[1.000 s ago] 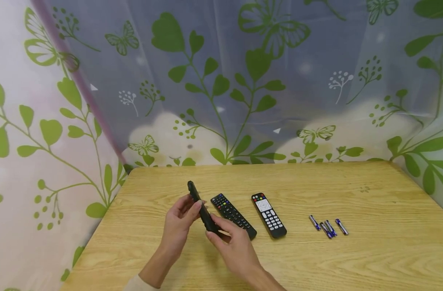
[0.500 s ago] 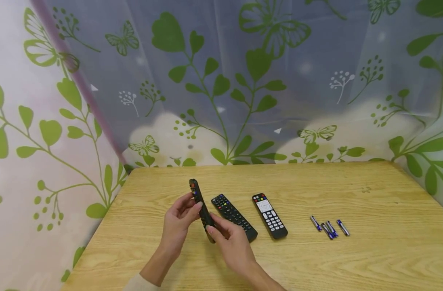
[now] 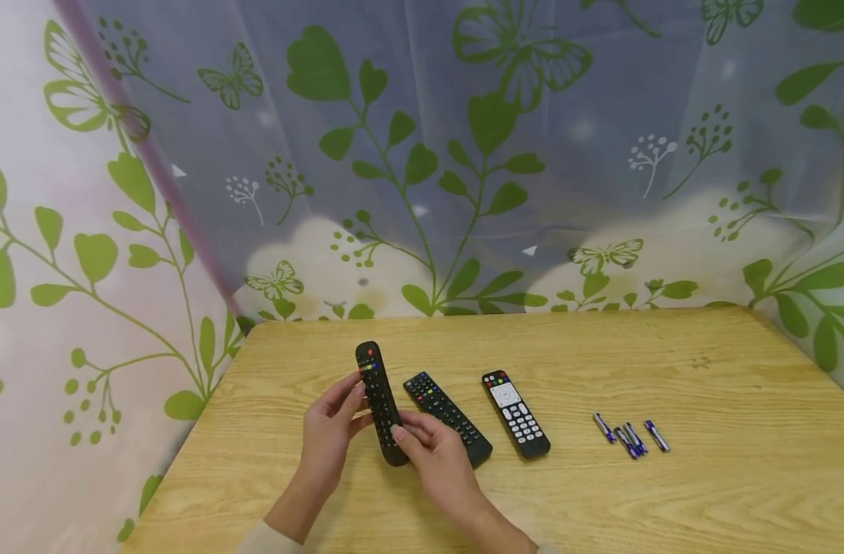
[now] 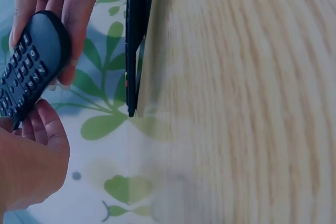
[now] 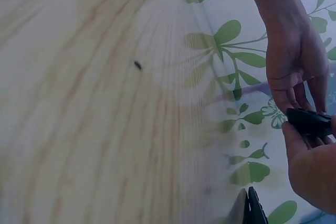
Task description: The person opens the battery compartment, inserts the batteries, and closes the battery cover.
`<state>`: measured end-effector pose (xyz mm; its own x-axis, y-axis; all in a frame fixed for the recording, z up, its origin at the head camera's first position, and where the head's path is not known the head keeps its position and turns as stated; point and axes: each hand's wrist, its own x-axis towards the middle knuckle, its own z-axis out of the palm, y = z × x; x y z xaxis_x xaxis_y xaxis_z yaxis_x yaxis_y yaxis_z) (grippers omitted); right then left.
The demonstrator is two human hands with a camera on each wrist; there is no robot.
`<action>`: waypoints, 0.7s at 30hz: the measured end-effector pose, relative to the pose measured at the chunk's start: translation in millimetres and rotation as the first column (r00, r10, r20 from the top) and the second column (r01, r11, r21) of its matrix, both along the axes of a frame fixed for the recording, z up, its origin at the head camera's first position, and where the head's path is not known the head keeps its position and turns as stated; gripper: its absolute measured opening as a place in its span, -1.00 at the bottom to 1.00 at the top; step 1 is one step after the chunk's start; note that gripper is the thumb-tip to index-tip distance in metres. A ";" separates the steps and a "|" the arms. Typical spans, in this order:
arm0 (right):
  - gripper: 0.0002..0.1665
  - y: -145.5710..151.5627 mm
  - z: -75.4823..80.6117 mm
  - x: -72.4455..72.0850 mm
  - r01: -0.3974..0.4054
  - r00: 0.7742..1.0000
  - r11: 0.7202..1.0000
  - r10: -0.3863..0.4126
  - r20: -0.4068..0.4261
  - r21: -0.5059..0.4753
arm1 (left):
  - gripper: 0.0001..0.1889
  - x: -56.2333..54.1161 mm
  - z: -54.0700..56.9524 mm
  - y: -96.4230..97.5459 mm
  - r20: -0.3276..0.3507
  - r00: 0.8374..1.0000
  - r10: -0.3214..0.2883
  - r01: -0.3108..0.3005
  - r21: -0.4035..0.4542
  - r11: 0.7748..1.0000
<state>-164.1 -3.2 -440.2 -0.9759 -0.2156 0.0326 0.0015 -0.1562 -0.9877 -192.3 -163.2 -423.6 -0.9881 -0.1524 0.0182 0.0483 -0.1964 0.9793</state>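
A black remote control [image 3: 378,396] with a red button and a row of coloured keys is held up over the table, its button side facing the camera. My left hand [image 3: 327,431] grips its left edge, thumb along the side. The lower right part is pinched by my right hand [image 3: 438,459], thumb on the front. In the left wrist view the lower end of this remote [image 4: 39,56] shows between both hands. Behind my right hand a second black remote [image 3: 449,419] lies on the table, partly covered. Right of it lies a third remote [image 3: 516,415] with white keys.
Several blue-and-silver batteries [image 3: 629,438] lie loose on the wooden table [image 3: 733,477], to the right of the remotes. A patterned curtain [image 3: 408,177] with green leaves hangs behind the table's back edge, and another stretch of it runs down the left side.
The held remote has turned from edge-on so its buttons now face the camera. My left hand has shifted slightly left with it; the remotes and batteries on the table stay put.
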 end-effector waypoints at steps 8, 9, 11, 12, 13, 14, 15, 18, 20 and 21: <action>-0.48 -3.0 2.0 -4.9 0.007 0.991 0.997 0.004 0.134 -0.077 | -0.63 -8.2 -5.3 -5.5 0.076 0.997 0.011 -0.018 0.094 0.995; -0.47 -3.8 1.9 -5.8 0.003 0.989 0.997 0.009 0.147 -0.081 | -0.65 -9.2 -5.8 -6.2 0.089 0.996 0.016 -0.025 0.099 0.995; -0.47 -5.0 0.8 -8.2 -0.008 0.987 0.997 0.021 0.162 -0.079 | -0.67 -11.1 -6.9 -7.9 0.118 0.993 0.023 -0.035 0.101 0.994; -0.47 -5.5 -0.5 -9.7 -0.015 0.986 0.997 0.028 0.167 -0.076 | -0.68 -12.2 -7.7 -8.6 0.133 0.991 0.026 -0.039 0.101 0.994; -0.47 -5.9 -1.8 -11.1 -0.022 0.985 0.997 0.034 0.167 -0.073 | -0.69 -13.2 -8.6 -9.3 0.150 0.988 0.030 -0.045 0.101 0.994; -0.48 -6.2 -3.2 -12.8 -0.027 0.985 0.998 0.038 0.169 -0.065 | -0.70 -14.3 -9.6 -10.0 0.168 0.985 0.032 -0.049 0.099 0.994; -0.48 -6.3 -4.4 -14.5 -0.030 0.985 0.998 0.040 0.170 -0.058 | -0.70 -15.4 -10.6 -10.5 0.185 0.982 0.032 -0.051 0.100 0.994; -0.49 -6.5 -8.3 -19.3 -0.026 0.986 1.000 0.028 0.165 -0.015 | -0.68 -18.7 -14.1 -12.6 0.218 0.976 0.027 -0.050 0.099 0.994; -0.50 -6.7 -10.4 -21.6 -0.024 0.986 1.000 0.023 0.167 0.007 | -0.67 -19.9 -15.8 -14.0 0.228 0.974 0.020 -0.042 0.096 0.995; -0.51 -7.2 -11.2 -22.4 -0.024 0.986 1.000 0.021 0.165 0.014 | -0.66 -20.6 -16.8 -14.8 0.229 0.973 0.018 -0.041 0.094 0.995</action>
<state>-186.5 -10.4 -451.4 -0.9626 -0.2365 -0.1319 0.1678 -0.1387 -0.9760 -213.0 -178.0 -440.4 -0.9597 -0.1713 -0.2227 -0.1662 -0.2929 0.9416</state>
